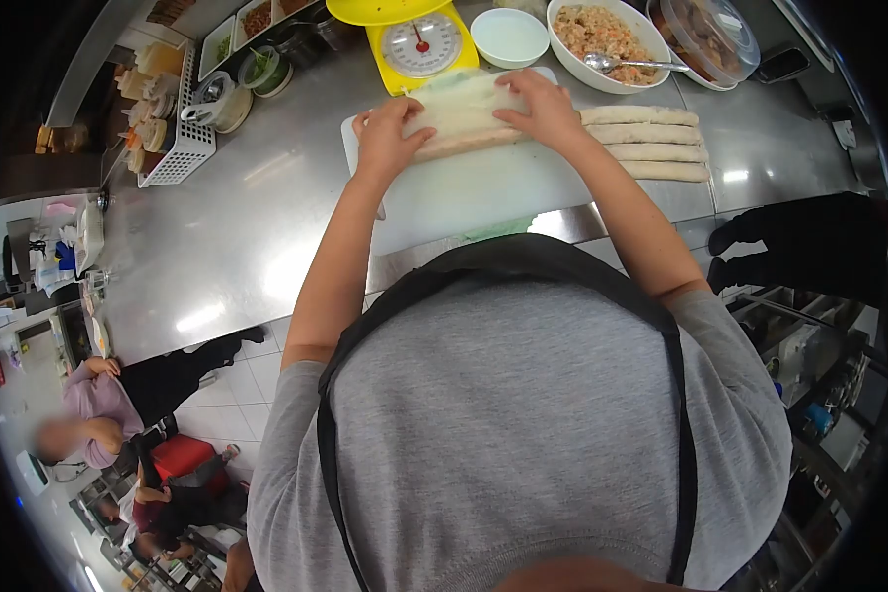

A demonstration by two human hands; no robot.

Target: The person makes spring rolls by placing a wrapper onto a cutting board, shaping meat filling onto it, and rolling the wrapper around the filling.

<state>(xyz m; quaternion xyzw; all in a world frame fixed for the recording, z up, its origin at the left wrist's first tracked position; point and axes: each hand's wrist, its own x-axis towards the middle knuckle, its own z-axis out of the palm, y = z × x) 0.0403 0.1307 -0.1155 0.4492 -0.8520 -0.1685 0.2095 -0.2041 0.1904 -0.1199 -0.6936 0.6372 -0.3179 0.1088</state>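
A thin pale sheet (454,107) lies across the white cutting board (454,202), with a long strip of filling along its near edge. My left hand (391,136) has its thumb and fingers curled on the left end of the sheet. At the right end, my right hand (543,111) pinches the sheet in the same way. Several long pale rolls (654,152) lie side by side just right of the board.
Behind the board stand a yellow scale (421,47), a pale bowl (510,37), a bowl of filling with a spoon (602,44) and a lidded container (705,39). A white basket (189,133) is at left. Other people (99,414) are at lower left.
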